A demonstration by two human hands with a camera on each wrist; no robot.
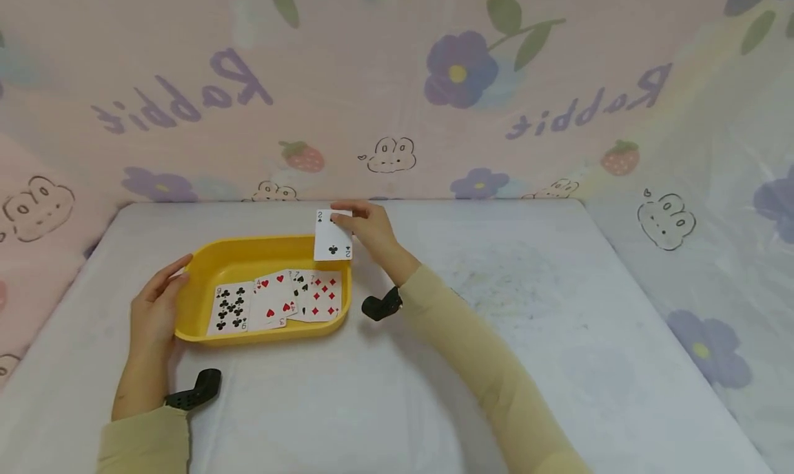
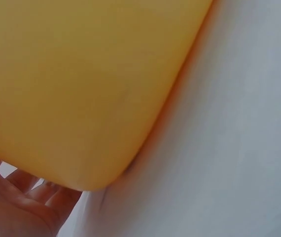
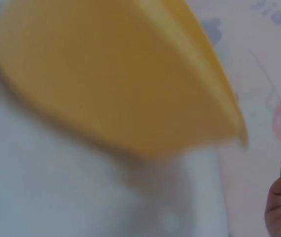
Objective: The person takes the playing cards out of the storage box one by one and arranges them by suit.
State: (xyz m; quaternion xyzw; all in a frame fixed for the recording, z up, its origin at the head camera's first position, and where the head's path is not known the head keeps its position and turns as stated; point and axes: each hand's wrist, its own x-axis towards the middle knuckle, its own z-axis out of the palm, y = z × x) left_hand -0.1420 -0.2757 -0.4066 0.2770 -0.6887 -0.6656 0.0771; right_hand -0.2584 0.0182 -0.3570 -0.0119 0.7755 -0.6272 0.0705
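With my right hand [image 1: 375,233] I pinch a two of clubs [image 1: 326,241] by its upper edge, thumb across its face, fingers closed to little more than the card's thickness. I hold the card upright, face showing, at the one-to-two o'clock corner of a yellow tray [image 1: 260,251]; its lower end overlaps the rim in the head view, and I cannot tell how high it hangs.

The tray sits at ten o'clock on the white surface [image 1: 527,391]. My left hand [image 1: 155,312] rests against its nine o'clock end, fingers loosely extended along the outside.

Face up in the tray, overlapping in a row from nine towards three o'clock, lie a nine of clubs [image 1: 229,308], a four of hearts [image 1: 273,300], a mostly covered black seven [image 1: 302,300] and a seven of diamonds [image 1: 323,302].
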